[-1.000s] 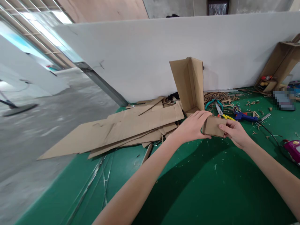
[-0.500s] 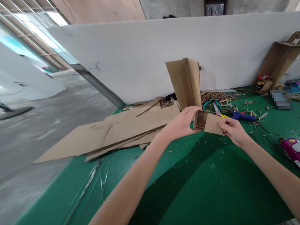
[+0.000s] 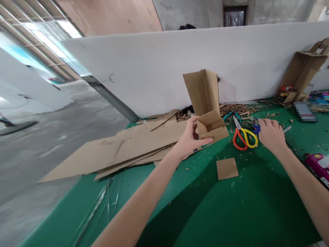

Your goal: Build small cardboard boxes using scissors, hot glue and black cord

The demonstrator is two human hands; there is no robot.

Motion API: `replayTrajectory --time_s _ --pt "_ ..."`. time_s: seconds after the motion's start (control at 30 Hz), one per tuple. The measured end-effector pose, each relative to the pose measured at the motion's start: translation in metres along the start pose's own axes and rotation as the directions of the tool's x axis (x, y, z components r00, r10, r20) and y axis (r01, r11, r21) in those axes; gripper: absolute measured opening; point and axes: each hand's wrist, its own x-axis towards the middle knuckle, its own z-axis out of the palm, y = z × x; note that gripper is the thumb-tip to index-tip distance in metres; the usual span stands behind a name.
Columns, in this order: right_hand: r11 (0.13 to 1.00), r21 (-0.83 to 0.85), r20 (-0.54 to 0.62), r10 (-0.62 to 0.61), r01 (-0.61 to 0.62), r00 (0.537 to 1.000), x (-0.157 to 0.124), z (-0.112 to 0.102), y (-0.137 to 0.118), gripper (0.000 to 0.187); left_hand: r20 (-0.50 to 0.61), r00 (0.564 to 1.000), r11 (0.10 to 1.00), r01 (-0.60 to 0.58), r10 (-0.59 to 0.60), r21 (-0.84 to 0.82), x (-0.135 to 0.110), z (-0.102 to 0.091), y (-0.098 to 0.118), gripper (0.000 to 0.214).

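Observation:
My left hand [image 3: 189, 139] grips a small open cardboard box [image 3: 214, 133], its thumb along the near side. The box is tilted, with its opening toward me. Behind it a taller folded cardboard piece [image 3: 203, 91] stands upright. My right hand [image 3: 272, 134] is closed over a blue glue gun [image 3: 256, 127]; only the gun's front end shows and the fingertips are partly hidden. A square piece of cardboard [image 3: 227, 168] lies flat on the green table [image 3: 231, 216]. Between the hands lie scissors [image 3: 245, 137] with one red and one yellow handle.
Flat cardboard sheets [image 3: 128, 147] are stacked at the left. Teal-handled pliers [image 3: 232, 116] and a heap of cardboard scraps [image 3: 239, 109] lie near the white partition [image 3: 144, 68]. A magenta device [image 3: 317, 166] sits at right; a larger cardboard structure [image 3: 299, 75] leans behind.
My right hand has let go of the cardboard square, now on the table, and moved right onto the glue gun. My left hand has shifted slightly left and turned the box.

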Motion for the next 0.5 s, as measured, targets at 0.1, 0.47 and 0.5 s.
replayTrajectory --time_s 0.1,0.47,0.5 --pt "0.986 -0.128 0.109 0.119 -0.105 0.987 0.0 0.02 0.017 0.04 0.049 0.996 0.995 0.073 -0.07 -0.067 -0.009 0.007 -0.003 0.085" --pt "0.969 0.054 -0.075 0.245 -0.241 0.967 0.004 0.03 0.028 0.051 -0.003 0.979 0.976 0.204 -0.204 0.083 -0.022 0.017 -0.024 0.089" --pt "0.967 0.12 -0.133 0.24 -0.224 0.962 0.004 0.027 0.028 0.051 -0.001 0.976 0.975 0.217 -0.218 0.043 -0.021 0.017 -0.024 0.089"
